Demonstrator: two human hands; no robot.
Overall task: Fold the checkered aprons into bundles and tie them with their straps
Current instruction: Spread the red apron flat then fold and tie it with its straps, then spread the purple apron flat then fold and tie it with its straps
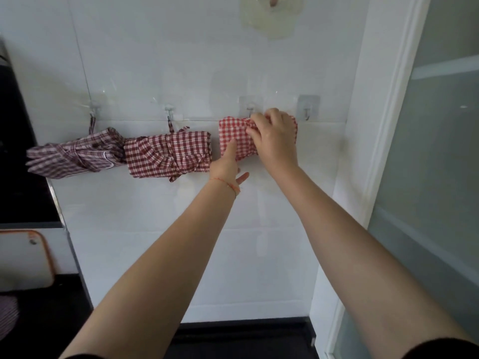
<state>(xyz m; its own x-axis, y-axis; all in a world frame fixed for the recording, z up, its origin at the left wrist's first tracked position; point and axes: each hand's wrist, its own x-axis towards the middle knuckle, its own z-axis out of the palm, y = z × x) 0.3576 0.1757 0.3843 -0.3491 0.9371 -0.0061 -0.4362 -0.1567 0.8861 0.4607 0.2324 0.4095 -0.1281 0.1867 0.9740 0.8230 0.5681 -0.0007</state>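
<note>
Red gingham bundle (234,134) (soft, crumpled) between both hands

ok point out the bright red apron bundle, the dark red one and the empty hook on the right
bright red apron bundle (230,133), head view, left face
dark red apron bundle (186,145), head view, middle
empty hook (307,110), head view, metal hook

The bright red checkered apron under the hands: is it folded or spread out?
Folded. The bright red checkered apron is a compact bundle against the white tiled wall; whether a strap ties it, cannot tell.
</note>
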